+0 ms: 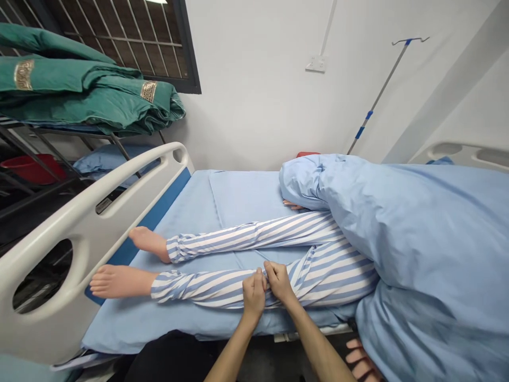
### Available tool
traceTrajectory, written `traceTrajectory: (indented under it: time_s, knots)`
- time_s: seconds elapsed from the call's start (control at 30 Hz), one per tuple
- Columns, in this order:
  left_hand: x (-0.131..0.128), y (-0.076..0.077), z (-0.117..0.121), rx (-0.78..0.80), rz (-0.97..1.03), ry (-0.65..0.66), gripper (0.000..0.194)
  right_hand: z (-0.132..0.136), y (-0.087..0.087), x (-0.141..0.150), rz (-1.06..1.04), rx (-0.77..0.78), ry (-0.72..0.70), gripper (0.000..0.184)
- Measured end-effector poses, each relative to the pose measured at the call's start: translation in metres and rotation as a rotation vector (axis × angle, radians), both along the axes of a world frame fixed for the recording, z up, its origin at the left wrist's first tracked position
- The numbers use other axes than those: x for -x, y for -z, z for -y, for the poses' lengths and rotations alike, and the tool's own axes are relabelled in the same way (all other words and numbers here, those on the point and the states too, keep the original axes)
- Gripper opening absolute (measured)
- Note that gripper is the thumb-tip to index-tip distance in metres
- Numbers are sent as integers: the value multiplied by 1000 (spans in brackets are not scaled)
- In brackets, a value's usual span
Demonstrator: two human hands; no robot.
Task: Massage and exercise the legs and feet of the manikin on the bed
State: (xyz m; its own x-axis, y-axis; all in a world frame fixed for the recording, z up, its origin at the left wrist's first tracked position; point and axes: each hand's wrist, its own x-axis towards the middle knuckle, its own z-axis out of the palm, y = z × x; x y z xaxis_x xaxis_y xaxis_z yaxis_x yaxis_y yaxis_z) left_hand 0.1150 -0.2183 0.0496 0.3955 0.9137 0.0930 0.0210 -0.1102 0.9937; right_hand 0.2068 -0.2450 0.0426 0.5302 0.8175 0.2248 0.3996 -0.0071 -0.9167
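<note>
Both my hands are curled into fists, thumbs up and close together, over the knee of the near leg of a manikin lying on a bed. My left hand is on the side toward the feet. My right hand is beside it, toward the thigh. I see no cloth pulled up between the fingers of either hand. Under them are blue-and-white striped trousers, reaching to the ankles of both straight legs. A light blue quilt covers the body from the hips up.
The bed's white footboard stands at the left. One manikin hand pokes out beneath the quilt; another hangs over the near edge. An IV pole rises behind. Green folded covers lie on a rack at the upper left.
</note>
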Motion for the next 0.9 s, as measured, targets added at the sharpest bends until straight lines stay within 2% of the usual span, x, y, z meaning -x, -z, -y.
traceTrajectory:
  time_s: [0.1, 0.17, 0.2, 0.27, 0.37, 0.47, 0.53, 0.63, 0.8, 0.87, 0.9]
  knots:
    - [-17, -31, -23, -9, 54, 1, 57, 1, 7, -2, -38, -34, -2, 52]
    - [-28, -43, -44, -78, 29, 31, 55, 2, 9, -2, -43, -39, -11, 52]
    - [-31, -44, -55, -119, -18, 52, 54, 3, 9, -2, -39, -36, -14, 53]
    - [-33, -37, -77, -174, -175, 94, 53, 4, 9, -2, -37, -30, -18, 53]
    - [-23, -12, -93, -174, -419, 89, 51, 5, 9, -1, -56, -37, -25, 52]
    - [-8, 9, -83, -230, -493, 40, 50, 3, 10, -1, -90, -46, -14, 53]
    - [-1, 14, -69, -252, -478, 20, 50, 1, 6, -2, -133, -42, -2, 53]
    - [4, 13, -53, -249, -427, -2, 50, -5, -15, -6, -160, -49, 2, 53]
    - [6, 14, -43, -312, -413, -51, 50, -22, -78, -17, 7, -110, -69, 52]
    - [8, 17, -41, -352, -411, -58, 50, -30, -87, -18, 41, -114, -87, 51]
    - [9, 19, -39, -375, -406, -65, 50, -33, -85, -17, 63, -102, -86, 52]
